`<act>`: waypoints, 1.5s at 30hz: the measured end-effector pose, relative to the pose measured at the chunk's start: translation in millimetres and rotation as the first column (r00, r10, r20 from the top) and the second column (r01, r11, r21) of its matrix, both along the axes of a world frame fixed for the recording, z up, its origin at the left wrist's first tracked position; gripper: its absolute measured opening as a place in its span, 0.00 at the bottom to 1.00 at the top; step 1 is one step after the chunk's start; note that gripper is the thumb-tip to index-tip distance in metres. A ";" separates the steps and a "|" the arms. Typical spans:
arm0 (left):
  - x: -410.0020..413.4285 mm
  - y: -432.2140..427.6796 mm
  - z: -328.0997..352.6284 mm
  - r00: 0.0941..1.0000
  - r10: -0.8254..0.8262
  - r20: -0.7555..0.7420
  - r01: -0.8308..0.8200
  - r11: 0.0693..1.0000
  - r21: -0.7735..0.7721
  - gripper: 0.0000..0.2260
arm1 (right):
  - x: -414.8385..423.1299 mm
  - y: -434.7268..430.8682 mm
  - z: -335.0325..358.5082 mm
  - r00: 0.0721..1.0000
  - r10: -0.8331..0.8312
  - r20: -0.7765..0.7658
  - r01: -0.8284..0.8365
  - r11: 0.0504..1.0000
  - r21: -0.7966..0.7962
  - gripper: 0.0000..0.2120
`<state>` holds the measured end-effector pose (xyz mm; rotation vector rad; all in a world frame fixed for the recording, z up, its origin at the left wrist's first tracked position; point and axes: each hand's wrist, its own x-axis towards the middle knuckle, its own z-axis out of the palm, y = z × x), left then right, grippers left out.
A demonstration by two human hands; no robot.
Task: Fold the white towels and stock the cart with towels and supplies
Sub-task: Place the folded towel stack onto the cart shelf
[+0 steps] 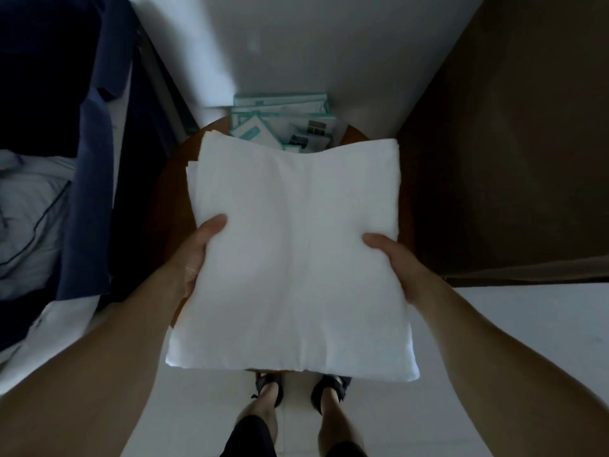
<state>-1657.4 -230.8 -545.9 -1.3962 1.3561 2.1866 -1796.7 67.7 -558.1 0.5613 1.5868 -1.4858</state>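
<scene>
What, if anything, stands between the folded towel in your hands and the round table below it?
Edges of other white linen show under the folded towel at its far left, on the round table. Teal packets lie beyond it. The rest underneath is hidden.

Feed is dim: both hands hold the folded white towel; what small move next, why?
Probably lower the folded white towel straight onto the white stack on the round brown wooden table: left hand and right hand grip its sides, directly above it.

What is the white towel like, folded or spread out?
Folded. The white cloth towel is a thick square, gripped at its sides by the left hand and right hand.
</scene>
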 end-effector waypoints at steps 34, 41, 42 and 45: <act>105.0 507.4 219.4 0.742 -0.545 -0.389 0.342 0.808 -0.481 0.15 | 246.6 407.0 210.0 0.763 -0.258 -0.593 0.393 0.913 0.108 0.24; 46.5 627.3 230.4 0.636 -0.626 -0.452 0.387 0.765 -0.515 0.21 | 218.5 524.7 233.2 0.665 -0.341 -0.664 0.543 0.832 0.116 0.27; 33.4 643.6 230.1 0.616 -0.641 -0.457 0.389 0.753 -0.531 0.21 | 208.3 540.3 234.9 0.655 -0.343 -0.673 0.557 0.821 0.123 0.30; -9.8 693.4 228.3 0.573 -0.661 -0.485 0.404 0.742 -0.535 0.18 | 173.8 586.7 237.5 0.627 -0.350 -0.696 0.599 0.788 0.143 0.37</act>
